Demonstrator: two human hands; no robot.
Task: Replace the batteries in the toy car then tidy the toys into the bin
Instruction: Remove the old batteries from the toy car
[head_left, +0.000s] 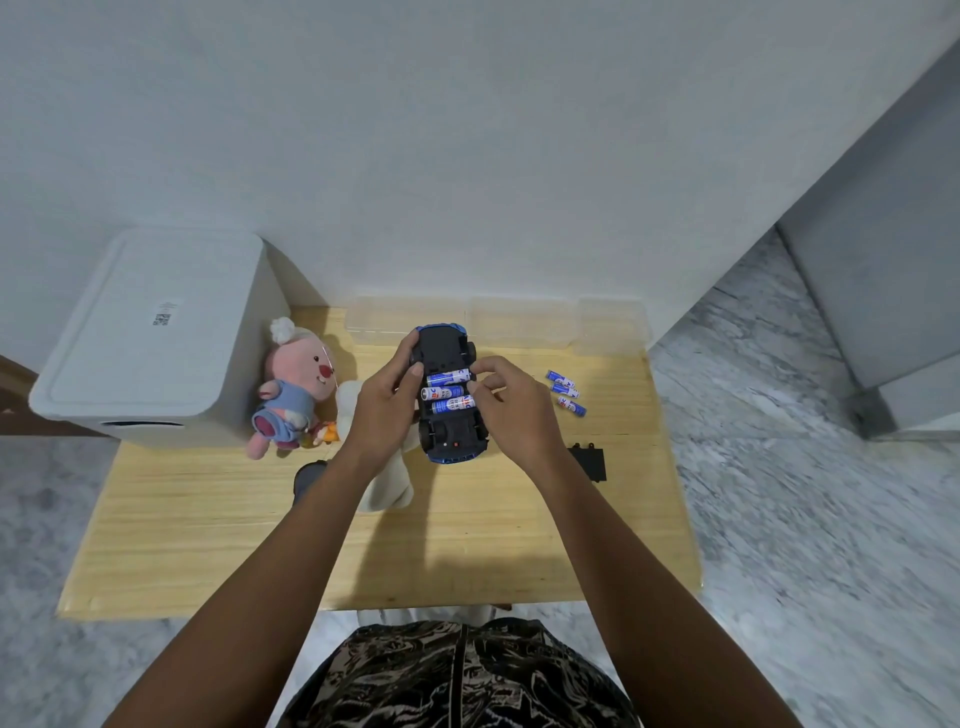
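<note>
A blue toy car (448, 348) lies upside down over the wooden table (208, 519), its open battery bay showing three blue-and-white batteries (442, 392). My left hand (387, 402) grips the car's left side. The fingertips of my right hand (506, 402) pinch the right end of the top battery in the bay. Three more batteries (565, 392) lie loose on the table to the right. The black battery cover (589, 462) rests near the table's right edge.
A white lidded bin (150, 343) stands at the table's left back. A pink plush doll (293, 387) lies beside it, and a white plush (384, 488) lies under my left arm. Clear plastic boxes (519, 322) line the back edge. Marble floor surrounds the table.
</note>
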